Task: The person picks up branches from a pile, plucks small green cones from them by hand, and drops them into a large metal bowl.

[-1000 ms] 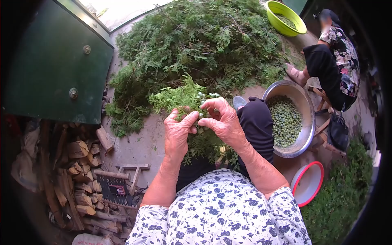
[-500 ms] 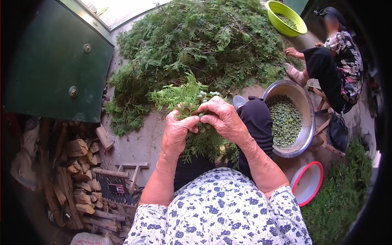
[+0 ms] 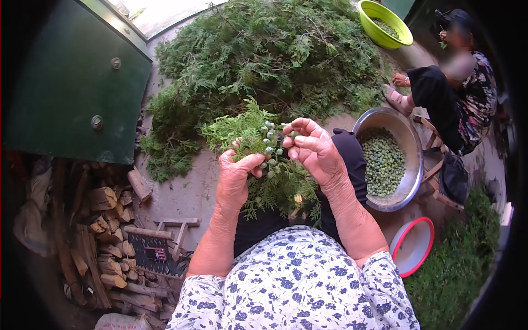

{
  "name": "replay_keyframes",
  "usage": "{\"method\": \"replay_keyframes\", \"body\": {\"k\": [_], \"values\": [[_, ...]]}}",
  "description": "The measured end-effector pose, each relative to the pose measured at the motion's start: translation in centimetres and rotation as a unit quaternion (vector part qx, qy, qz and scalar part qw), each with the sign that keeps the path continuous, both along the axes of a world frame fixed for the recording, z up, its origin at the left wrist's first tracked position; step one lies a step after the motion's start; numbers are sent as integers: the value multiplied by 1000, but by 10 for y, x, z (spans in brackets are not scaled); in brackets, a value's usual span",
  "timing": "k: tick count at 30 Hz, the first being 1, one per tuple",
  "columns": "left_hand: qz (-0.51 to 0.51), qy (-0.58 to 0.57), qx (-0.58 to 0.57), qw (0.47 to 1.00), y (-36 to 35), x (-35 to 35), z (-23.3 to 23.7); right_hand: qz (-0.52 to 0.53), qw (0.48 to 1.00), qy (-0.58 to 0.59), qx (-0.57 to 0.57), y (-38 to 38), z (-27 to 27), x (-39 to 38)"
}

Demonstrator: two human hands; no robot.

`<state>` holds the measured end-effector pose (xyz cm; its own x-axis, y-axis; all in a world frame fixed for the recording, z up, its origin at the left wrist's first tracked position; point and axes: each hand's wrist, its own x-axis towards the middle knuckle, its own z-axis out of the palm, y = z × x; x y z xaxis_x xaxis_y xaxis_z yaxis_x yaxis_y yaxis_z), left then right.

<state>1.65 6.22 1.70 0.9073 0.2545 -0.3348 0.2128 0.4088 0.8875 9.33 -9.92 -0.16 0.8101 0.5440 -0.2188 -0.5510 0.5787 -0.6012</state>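
In my left hand [image 3: 235,175] is a leafy evergreen sprig [image 3: 236,133], its stem gripped between thumb and fingers above my lap. Pale blue-green cones [image 3: 269,135] cluster along its right side. My right hand [image 3: 318,151] is just right of the sprig, thumb and fingertips pinched around a small green cone [image 3: 293,133]. A gap separates these fingertips from the cluster. To the right, a metal basin [image 3: 413,187] holds a heap of picked green cones [image 3: 380,165].
A large pile of evergreen branches [image 3: 264,60] lies ahead. A lime-green basin [image 3: 404,41] stands behind it. At right are a seated person [image 3: 448,104], a red-rimmed white basin [image 3: 428,247] and more greenery [image 3: 456,275]. Split firewood [image 3: 113,236] and a small stool [image 3: 179,239] are at left.
My right hand has moved right, away from the sprig, with a cone between its fingertips, uncovering the cluster. My left hand stays nearly still. The other person has raised one hand toward the head.
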Motion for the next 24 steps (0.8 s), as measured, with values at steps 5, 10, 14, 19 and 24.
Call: {"method": "replay_keyframes", "body": {"k": [5,10,14,19,24], "values": [[2,2,2,1000,-1,0,1,42,953,-195,-229,3,7,-18],[-29,-15,28,999,-2,-3,-2,-4,904,-316,-288,15,-1,-19],[-12,-19,33,999,-4,-4,0,23,928,-258,-266,14,0,-20],[-4,-16,12,1000,-3,-8,-3,-40,991,-76,-102,-14,10,-5],[-9,-46,-15,999,4,-9,-13,-253,902,-160,-309,-94,21,12]]}}
